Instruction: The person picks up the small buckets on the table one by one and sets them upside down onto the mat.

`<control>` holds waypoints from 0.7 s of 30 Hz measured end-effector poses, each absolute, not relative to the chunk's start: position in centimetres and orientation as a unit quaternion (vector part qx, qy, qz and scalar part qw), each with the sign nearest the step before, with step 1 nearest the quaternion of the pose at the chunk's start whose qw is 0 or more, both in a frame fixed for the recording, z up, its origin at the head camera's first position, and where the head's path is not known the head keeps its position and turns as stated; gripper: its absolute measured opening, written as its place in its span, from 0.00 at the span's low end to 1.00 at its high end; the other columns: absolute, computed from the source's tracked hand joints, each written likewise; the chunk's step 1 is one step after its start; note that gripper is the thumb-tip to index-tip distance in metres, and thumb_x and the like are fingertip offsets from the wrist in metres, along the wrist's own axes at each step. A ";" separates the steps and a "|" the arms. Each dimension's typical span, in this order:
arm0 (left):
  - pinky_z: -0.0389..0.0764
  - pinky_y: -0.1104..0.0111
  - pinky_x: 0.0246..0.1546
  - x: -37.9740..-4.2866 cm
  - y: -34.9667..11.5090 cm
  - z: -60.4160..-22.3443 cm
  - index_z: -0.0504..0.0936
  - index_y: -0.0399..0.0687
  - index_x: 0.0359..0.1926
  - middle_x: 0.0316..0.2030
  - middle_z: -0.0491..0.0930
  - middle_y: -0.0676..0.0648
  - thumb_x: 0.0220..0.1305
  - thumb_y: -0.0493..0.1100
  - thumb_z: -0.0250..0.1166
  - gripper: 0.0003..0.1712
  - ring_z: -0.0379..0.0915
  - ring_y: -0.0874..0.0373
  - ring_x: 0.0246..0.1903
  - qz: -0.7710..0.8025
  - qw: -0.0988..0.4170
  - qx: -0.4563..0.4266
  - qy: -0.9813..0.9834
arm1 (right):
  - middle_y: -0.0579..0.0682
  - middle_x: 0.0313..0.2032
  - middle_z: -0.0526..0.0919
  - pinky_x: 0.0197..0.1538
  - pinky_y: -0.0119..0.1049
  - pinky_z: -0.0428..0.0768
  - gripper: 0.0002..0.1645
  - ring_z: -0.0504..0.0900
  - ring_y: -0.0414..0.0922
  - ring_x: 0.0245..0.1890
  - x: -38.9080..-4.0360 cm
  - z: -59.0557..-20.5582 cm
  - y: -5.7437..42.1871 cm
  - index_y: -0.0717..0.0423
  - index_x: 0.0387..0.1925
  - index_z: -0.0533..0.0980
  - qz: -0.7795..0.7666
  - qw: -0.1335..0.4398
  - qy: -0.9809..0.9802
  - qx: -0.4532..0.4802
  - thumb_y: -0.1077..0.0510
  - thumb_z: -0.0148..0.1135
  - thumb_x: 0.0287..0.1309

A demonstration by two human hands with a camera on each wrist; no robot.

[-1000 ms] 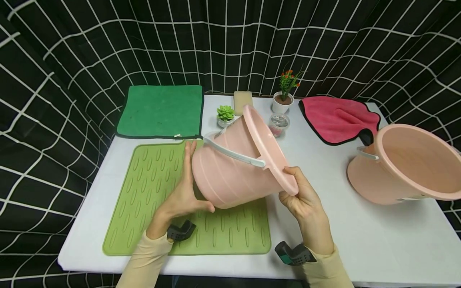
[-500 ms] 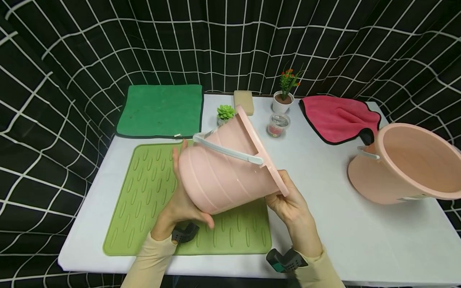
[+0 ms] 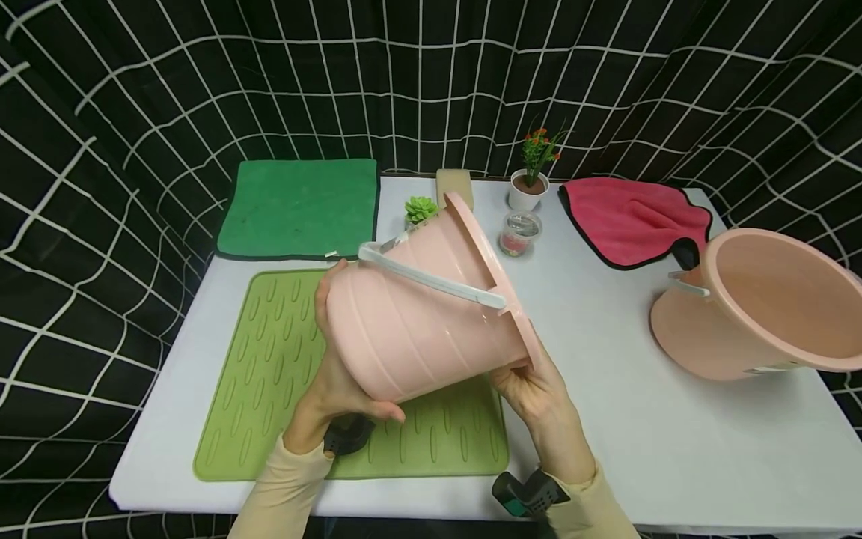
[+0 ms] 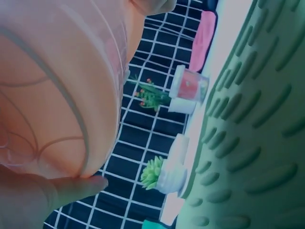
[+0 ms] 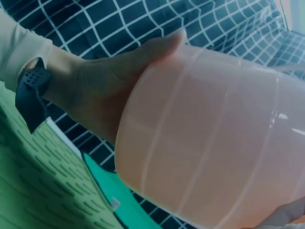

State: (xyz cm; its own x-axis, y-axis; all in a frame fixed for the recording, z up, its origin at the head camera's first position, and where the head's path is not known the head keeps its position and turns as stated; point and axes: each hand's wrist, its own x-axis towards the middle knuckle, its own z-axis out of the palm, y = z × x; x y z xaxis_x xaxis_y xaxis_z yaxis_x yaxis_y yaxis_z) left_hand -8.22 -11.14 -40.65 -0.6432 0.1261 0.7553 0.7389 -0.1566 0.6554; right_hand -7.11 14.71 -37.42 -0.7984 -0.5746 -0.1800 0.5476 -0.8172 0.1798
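Note:
A pale pink bucket (image 3: 417, 329) is held tilted above the green ribbed mat (image 3: 249, 419), its mouth facing right and up. Around its base, my left hand (image 3: 330, 385) grips with the thumb underneath and the fingers on the far side, partly hidden. My right hand (image 3: 535, 389) holds the rim at the lower right; most of its fingers are behind the bucket. A pale grey handle (image 3: 431, 278) lies across the bucket's side. In the left wrist view the bucket's ringed bottom (image 4: 43, 114) shows close up, above the mat.
A second pink bucket (image 3: 700, 337) stands at right. Along the back are a green cloth (image 3: 303, 209), a beige block (image 3: 455, 189), a succulent (image 3: 420, 209), a flowering potted plant (image 3: 527, 191), a lidded clear cup (image 3: 520, 233) and a red cloth (image 3: 633, 221).
Both hands have moved the bucket left and slightly toward me. Just lately the bucket turned a little in my hands, and the right hand sits further under the rim. The second bucket stays put.

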 end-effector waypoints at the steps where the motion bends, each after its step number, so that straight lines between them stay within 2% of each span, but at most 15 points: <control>1: 0.74 0.61 0.69 -8.3 -11.1 -40.6 0.31 0.45 0.80 0.78 0.47 0.34 0.40 0.71 0.81 0.85 0.62 0.47 0.71 -0.671 0.230 -0.349 -0.612 | 0.63 0.34 0.89 0.25 0.30 0.85 0.16 0.91 0.53 0.31 -7.1 -37.4 14.7 0.71 0.39 0.83 -0.947 0.297 -0.058 0.110 0.61 0.57 0.74; 4: 0.75 0.64 0.65 -8.4 -11.2 -40.5 0.30 0.36 0.77 0.76 0.53 0.35 0.40 0.70 0.80 0.85 0.65 0.49 0.67 -0.668 0.239 -0.328 -0.623 | 0.62 0.35 0.89 0.28 0.29 0.86 0.15 0.92 0.52 0.33 -7.1 -37.4 14.6 0.70 0.40 0.84 -0.948 0.301 -0.042 0.100 0.61 0.57 0.74; 8: 0.74 0.64 0.64 -8.4 -11.8 -40.2 0.33 0.35 0.76 0.76 0.53 0.36 0.41 0.69 0.79 0.82 0.65 0.49 0.66 -0.663 0.255 -0.317 -0.629 | 0.60 0.37 0.88 0.31 0.29 0.87 0.17 0.92 0.50 0.34 -7.2 -37.4 14.4 0.67 0.43 0.84 -0.945 0.314 -0.006 0.096 0.59 0.54 0.76; 12: 0.74 0.63 0.64 -8.5 -12.7 -39.6 0.36 0.36 0.77 0.77 0.52 0.37 0.40 0.70 0.79 0.81 0.65 0.48 0.66 -0.653 0.267 -0.309 -0.638 | 0.52 0.37 0.86 0.37 0.29 0.88 0.21 0.90 0.44 0.35 -7.5 -37.1 13.9 0.58 0.44 0.83 -0.934 0.328 0.095 0.107 0.52 0.47 0.81; 15: 0.73 0.64 0.63 -8.7 -13.7 -39.0 0.37 0.33 0.76 0.76 0.54 0.37 0.38 0.71 0.80 0.83 0.65 0.49 0.65 -0.644 0.271 -0.297 -0.651 | 0.47 0.37 0.80 0.48 0.29 0.84 0.18 0.83 0.41 0.41 -7.7 -36.7 13.8 0.52 0.48 0.76 -0.909 0.328 0.208 0.151 0.46 0.44 0.80; 19: 0.73 0.65 0.62 -8.9 -15.6 -38.1 0.38 0.34 0.76 0.75 0.57 0.40 0.35 0.70 0.82 0.84 0.65 0.50 0.65 -0.639 0.264 -0.277 -0.667 | 0.46 0.49 0.70 0.58 0.32 0.75 0.17 0.71 0.41 0.50 -7.8 -36.0 14.3 0.47 0.58 0.62 -0.878 0.300 0.309 0.209 0.43 0.42 0.79; 21: 0.74 0.66 0.62 -8.9 -16.8 -37.5 0.39 0.35 0.76 0.73 0.59 0.41 0.33 0.68 0.84 0.85 0.65 0.50 0.66 -0.638 0.253 -0.269 -0.676 | 0.47 0.55 0.66 0.60 0.32 0.73 0.18 0.69 0.41 0.52 -7.9 -35.7 14.9 0.47 0.59 0.61 -0.873 0.281 0.336 0.215 0.43 0.41 0.78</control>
State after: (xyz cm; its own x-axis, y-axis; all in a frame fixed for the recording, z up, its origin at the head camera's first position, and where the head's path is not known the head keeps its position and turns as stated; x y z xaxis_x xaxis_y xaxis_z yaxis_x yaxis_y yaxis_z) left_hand -8.91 -16.80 -37.52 -0.7271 0.0422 0.6852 0.6865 0.0420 0.7259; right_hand -7.91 14.89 -35.74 -0.7496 -0.3462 -0.5641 0.6353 -0.6155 -0.4665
